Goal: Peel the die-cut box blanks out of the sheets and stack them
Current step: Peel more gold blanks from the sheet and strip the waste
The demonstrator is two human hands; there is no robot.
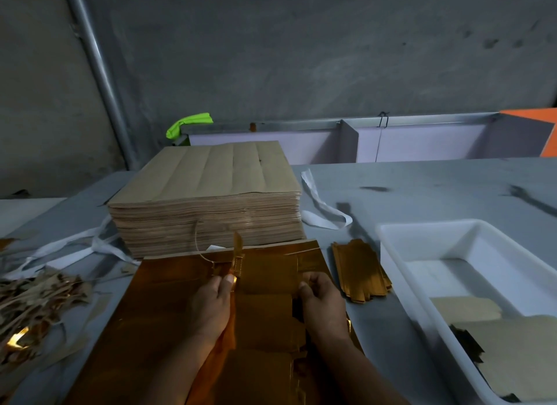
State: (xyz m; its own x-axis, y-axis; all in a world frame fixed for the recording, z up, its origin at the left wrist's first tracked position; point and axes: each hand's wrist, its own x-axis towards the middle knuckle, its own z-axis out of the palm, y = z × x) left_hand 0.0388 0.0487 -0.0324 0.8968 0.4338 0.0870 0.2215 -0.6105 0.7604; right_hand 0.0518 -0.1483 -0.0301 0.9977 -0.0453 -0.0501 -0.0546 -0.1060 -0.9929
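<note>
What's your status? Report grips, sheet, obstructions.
Left grip pinching gold strip. Right grip curled on gold sheet. Peeled blanks stacked right of sheet. Scrap pile left, not in the way.

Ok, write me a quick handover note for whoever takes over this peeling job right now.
Left hand pinches a raised gold strip of the gold sheet lying on the table.
Right hand grips the same sheet at a cut edge, fingers curled.
Done: a small stack of peeled blanks lies right of the sheet; scrap pile at far left.
Left: finish this sheet, then the tall pile of sheets behind it.
White tray at right holds brown card pieces.
</note>
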